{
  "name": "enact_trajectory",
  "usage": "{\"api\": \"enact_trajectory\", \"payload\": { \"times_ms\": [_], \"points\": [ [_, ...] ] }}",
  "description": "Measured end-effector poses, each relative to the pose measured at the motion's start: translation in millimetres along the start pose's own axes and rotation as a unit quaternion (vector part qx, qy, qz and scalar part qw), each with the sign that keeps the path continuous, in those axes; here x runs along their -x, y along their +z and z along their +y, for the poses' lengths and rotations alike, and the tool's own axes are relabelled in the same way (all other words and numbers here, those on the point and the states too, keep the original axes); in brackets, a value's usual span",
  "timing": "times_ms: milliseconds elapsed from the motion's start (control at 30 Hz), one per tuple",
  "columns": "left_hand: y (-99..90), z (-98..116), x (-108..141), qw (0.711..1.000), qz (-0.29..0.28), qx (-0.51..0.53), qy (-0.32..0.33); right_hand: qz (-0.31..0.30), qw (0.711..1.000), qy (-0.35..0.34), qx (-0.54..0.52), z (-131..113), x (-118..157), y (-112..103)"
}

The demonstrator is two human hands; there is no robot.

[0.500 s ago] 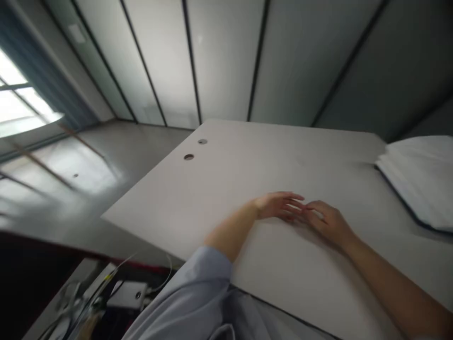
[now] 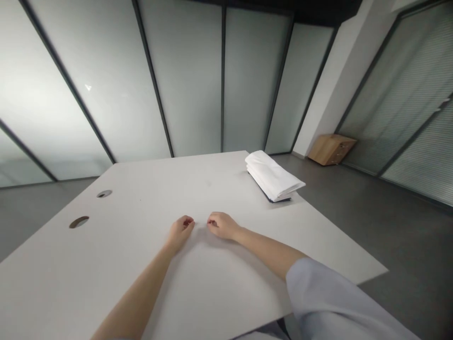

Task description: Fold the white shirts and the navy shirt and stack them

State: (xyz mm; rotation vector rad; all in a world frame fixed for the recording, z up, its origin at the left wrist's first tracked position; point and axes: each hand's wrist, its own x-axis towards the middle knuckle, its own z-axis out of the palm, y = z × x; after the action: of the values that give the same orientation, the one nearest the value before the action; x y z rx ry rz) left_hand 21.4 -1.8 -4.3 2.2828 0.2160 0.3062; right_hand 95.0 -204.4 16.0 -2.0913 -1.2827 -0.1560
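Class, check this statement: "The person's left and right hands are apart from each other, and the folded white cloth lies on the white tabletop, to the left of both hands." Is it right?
Not quite: the folded white cloth lies to the right of both the left hand and the right hand on the white tabletop, as the head view shows. The rest stands.

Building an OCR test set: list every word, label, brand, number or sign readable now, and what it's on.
No readable text in this view.
White mark on the frosted glass panel: too small to tell what it is.
Wooden drawer cabinet: front details too small to read.
Folded white cloth, white tabletop: no lettering visible.
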Motion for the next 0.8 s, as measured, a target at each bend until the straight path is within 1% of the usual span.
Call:
{"api": "enact_trajectory", "payload": {
  "times_ms": [67,133,200,267,333,367,433,500,567,633,667,733,800],
  "points": [
    [1.6,4.4,-4.0,0.996,-0.021,-0.081,0.013,-0.016,0.999,-0.032,0.022,11.3,-3.6,-5.5],
    [2.2,9.2,-9.7,0.986,-0.050,-0.151,0.039,-0.024,0.996,-0.067,0.054,23.3,-7.0,-8.9],
    [1.1,11.1,-15.1,0.977,-0.076,-0.187,0.073,-0.017,0.994,-0.080,0.076,33.8,-8.6,-9.1],
    [-2.1,8.3,-18.4,0.972,-0.078,-0.194,0.103,0.001,0.994,-0.074,0.083,42.1,-7.5,-6.4],
    [-7.1,1.5,-19.2,0.975,-0.054,-0.181,0.116,0.031,0.995,-0.058,0.071,49.7,-4.7,-3.2],
    [-10.1,-2.7,-19.0,0.978,-0.035,-0.173,0.111,0.053,0.995,-0.051,0.063,53.7,-3.3,-2.2],
    [-16.8,-10.7,-18.0,0.983,0.006,-0.164,0.088,0.103,0.992,-0.035,0.059,62.5,-1.6,-3.3],
    [-22.7,-16.6,-17.0,0.984,0.037,-0.163,0.063,0.146,0.986,-0.020,0.075,72.5,-2.6,-11.1],
    [-26.3,-19.9,-16.8,0.984,0.046,-0.163,0.046,0.193,0.975,0.006,0.109,84.0,-5.6,-28.7],
    [-27.5,-21.5,-17.6,0.986,0.050,-0.157,0.036,0.251,0.955,0.047,0.153,97.2,-7.2,-57.2],
    [-27.5,-22.0,-18.3,0.986,0.052,-0.153,0.033,0.284,0.939,0.077,0.177,104.2,-6.0,-74.8],
    [-26.8,-22.7,-19.9,0.987,0.054,-0.145,0.033,0.353,0.895,0.162,0.221,117.8,1.7,-112.4],
    [-25.9,-23.3,-21.5,0.989,0.050,-0.136,0.036,0.394,0.846,0.254,0.255,129.2,15.0,-146.3]
  ]
}}
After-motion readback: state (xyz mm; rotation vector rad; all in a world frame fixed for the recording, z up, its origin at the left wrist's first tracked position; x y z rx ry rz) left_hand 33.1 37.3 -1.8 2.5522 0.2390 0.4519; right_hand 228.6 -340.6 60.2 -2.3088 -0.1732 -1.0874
